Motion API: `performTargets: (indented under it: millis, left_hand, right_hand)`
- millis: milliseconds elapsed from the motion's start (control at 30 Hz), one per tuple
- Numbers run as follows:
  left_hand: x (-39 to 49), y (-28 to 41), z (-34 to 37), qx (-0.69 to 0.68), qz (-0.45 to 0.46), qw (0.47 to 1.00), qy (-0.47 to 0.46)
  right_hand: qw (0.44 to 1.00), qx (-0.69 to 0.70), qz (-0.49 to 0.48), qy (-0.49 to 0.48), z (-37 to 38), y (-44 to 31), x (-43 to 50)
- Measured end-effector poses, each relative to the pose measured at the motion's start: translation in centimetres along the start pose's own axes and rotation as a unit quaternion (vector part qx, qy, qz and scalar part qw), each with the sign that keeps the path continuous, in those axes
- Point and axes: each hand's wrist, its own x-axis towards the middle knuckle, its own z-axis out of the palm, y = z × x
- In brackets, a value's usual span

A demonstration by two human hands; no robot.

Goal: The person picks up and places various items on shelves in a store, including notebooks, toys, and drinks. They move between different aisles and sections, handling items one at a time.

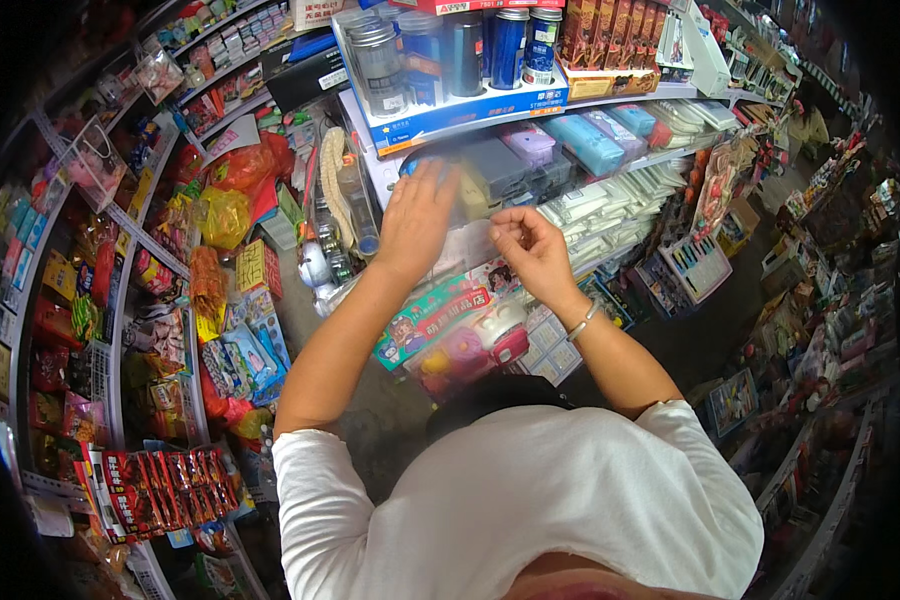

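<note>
My left hand (418,214) reaches forward over a metal shelf, its fingers blurred near a clear plastic cover or bag (469,240). Whether it touches the plastic cannot be made out. My right hand (529,244), with a bracelet on its wrist, is curled with thumb and fingertips close together at the right edge of the plastic. Behind the hands lie a dark box (487,169) and a lilac pencil case (529,144). A blue display box (465,116) of clear and blue cylinders stands on the shelf above. Below the hands hangs a packaged toy set (457,330) with a green header.
White packets (615,210) are stacked on the shelf at the right. A coiled rope (335,180) hangs left of my left hand. Shelves of snacks (169,487) line the left side, and a shelf unit with small goods (810,337) stands at the right.
</note>
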Motion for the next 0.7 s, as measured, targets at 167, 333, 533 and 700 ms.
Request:
performTargets:
  millis: [167, 333, 533, 700]
  left_hand:
    - [-0.4, -0.6, 0.2, -0.036, 0.010, 0.999, -0.013]
    - [-0.7, -0.9, -0.5, -0.030, 0.020, 0.999, -0.018]
    - [-0.9, -0.5, -1.5, -0.068, 0.045, 0.996, 0.028]
    - [-2.3, 1.0, -2.6, -0.061, 0.056, 0.990, 0.113]
  right_hand:
    - [0.988, 0.098, 0.103, -0.058, 0.7, 0.4, -0.3]
    - [0.977, 0.116, 0.174, -0.051, 1.5, 0.3, 0.3]
    - [0.964, 0.184, 0.171, -0.086, 2.5, 0.0, 0.5]
    - [0.911, 0.304, 0.259, -0.104, 2.7, -0.4, 0.7]
